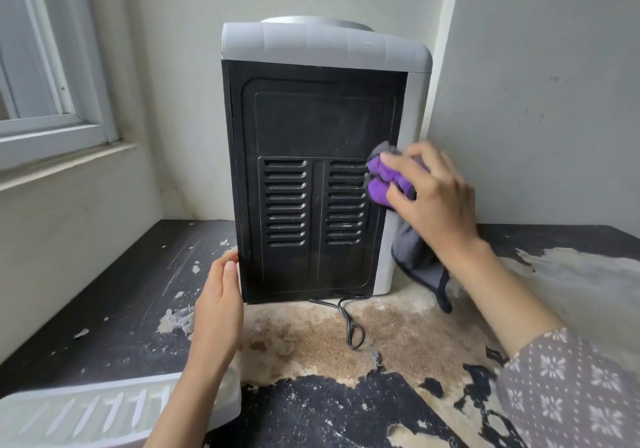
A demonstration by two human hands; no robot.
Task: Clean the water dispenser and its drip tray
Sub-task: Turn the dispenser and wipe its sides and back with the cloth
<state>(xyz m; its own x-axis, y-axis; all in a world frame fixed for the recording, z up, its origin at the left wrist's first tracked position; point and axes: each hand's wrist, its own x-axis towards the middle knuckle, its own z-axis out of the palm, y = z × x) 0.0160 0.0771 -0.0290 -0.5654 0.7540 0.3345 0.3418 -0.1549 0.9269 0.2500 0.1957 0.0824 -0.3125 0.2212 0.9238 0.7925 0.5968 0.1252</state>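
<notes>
Nearest the viewer, a white slotted drip tray [104,409] lies on the worn, peeling table [346,409] at lower left, partly crossed by the left forearm. Beyond it the water dispenser [322,170] stands upright on the table with its black vented back panel facing the viewer, grey top cap above, close to the wall [540,94] on its right side. Left hand [220,305] rests against the lower left edge of the dispenser, thumb lying along the corner, fingers out of sight behind the side. Right hand [433,194] grips a purple and grey cloth [384,179], fingers curled into it, pressing it on the panel's right edge beside the vents. A black power cord [351,323] lies looped on the table below the dispenser. A window frame [52,101] sits at left.
</notes>
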